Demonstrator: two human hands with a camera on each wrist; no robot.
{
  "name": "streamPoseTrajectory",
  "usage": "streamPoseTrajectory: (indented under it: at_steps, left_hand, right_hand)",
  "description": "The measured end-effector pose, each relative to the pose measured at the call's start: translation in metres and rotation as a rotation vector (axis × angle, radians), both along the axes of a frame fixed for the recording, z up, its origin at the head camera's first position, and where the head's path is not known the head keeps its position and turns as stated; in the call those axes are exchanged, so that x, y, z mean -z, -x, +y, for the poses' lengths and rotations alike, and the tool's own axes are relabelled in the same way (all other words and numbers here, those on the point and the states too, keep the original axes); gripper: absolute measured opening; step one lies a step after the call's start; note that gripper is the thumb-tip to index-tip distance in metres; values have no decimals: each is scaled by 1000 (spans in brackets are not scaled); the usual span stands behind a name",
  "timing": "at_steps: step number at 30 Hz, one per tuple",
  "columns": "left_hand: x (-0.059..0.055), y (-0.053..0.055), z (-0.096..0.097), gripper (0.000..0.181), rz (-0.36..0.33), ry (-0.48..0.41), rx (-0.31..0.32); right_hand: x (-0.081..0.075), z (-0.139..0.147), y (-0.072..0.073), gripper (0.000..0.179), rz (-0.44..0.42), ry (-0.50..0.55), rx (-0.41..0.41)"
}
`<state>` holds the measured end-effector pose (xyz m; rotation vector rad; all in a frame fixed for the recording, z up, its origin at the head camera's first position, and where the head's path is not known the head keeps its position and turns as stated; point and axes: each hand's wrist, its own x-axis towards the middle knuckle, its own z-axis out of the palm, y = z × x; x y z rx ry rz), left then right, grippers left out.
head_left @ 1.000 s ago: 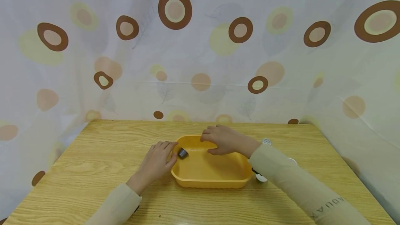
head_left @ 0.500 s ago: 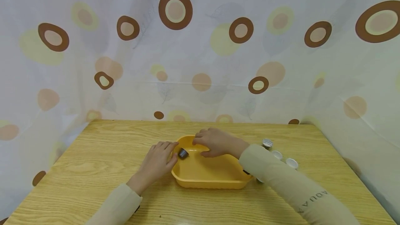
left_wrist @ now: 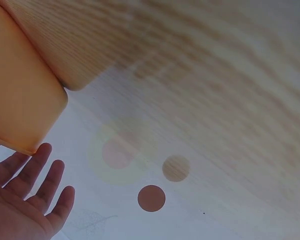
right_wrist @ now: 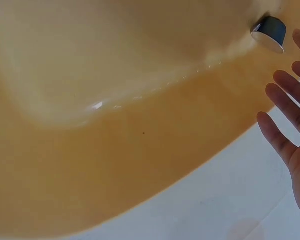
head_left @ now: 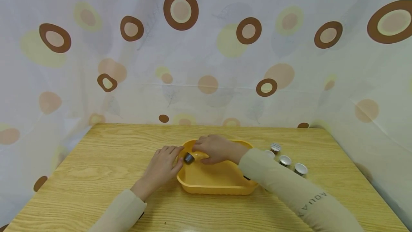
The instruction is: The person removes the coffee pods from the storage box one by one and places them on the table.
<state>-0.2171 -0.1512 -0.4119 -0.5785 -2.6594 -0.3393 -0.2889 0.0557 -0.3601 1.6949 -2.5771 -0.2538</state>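
A dark coffee capsule (head_left: 189, 158) lies tipped over inside a yellow plastic basin (head_left: 219, 189), near its left end. My right hand (head_left: 215, 148) reaches over the basin with fingers spread. In the right wrist view its fingertips (right_wrist: 271, 92) are just short of the capsule (right_wrist: 271, 32), with nothing held. At the basin's left rim my left hand (head_left: 161, 163) rests, thumb on the near side. The left wrist view shows that hand's fairly straight fingers (left_wrist: 38, 152) touching the rim from outside.
Several coffee capsules with pale lids stand on the wooden table (head_left: 106, 174) right of the basin, among them a printed-lid capsule (head_left: 275, 147) and a white-lidded capsule (head_left: 300, 169). The right sleeve (head_left: 286, 185) partly covers this group. A patterned curtain (head_left: 206, 63) hangs behind the table.
My right hand has moved left across the basin toward the tipped capsule, uncovering more of the capsules on the right. The left hand and basin have stayed in place.
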Motion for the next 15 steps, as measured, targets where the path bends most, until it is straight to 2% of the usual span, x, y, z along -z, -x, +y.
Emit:
streamPoseTrajectory:
  at_steps: [9,15]
  left_hand:
    - [1,0,0,36,-9,-2,-2]
    - [1,0,0,37,-11,9,-7]
  right_hand:
    - [8,-9,0,41,-36,-24,13]
    - [13,-11,0,43,-7,-35,21]
